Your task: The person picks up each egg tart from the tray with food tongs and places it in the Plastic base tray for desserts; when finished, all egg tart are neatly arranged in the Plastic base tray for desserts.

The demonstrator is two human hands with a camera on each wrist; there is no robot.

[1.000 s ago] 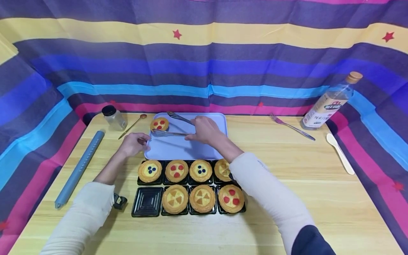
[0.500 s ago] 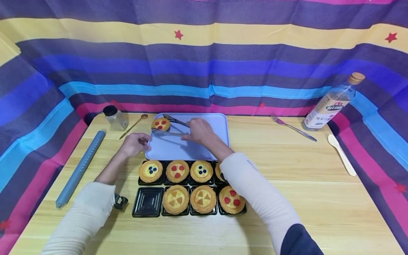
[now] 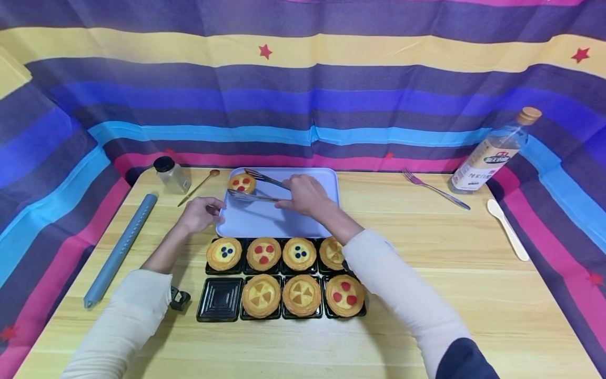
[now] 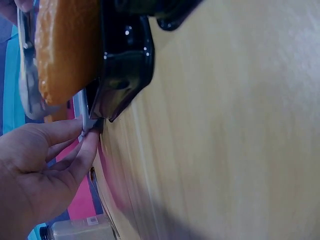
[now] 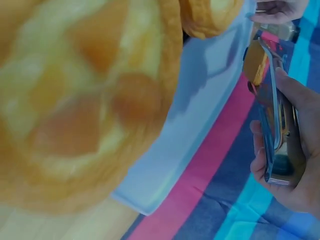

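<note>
My right hand (image 3: pixel 306 193) grips metal tongs (image 3: pixel 265 199) over the light-blue tray (image 3: pixel 279 223). Between the tongs' ends is a small tart with red toppings (image 3: pixel 242 183), at the tray's back left; in the right wrist view this tart (image 5: pixel 255 62) appears raised off the tray. My left hand (image 3: pixel 201 215) pinches the tray's left rim between thumb and fingers, as the left wrist view of that hand (image 4: pixel 42 172) also shows. In front of the tray stand two rows of black square holders, most bearing tarts. One front-left holder (image 3: pixel 219 300) has no tart in it.
A black-lidded jar (image 3: pixel 172 176), a small wooden spoon (image 3: pixel 199 188) and a grey-blue rod (image 3: pixel 120 251) lie to the left. On the right are a fork (image 3: pixel 433 188), a bottle (image 3: pixel 487 158) and a pale spoon (image 3: pixel 506 229). Striped cloth (image 3: pixel 312 100) hangs behind the table.
The tongs have moved left over the tart, then slightly back right, with their ends nearer each other. The tart has shifted a little right on the tray. My left hand stays put.
</note>
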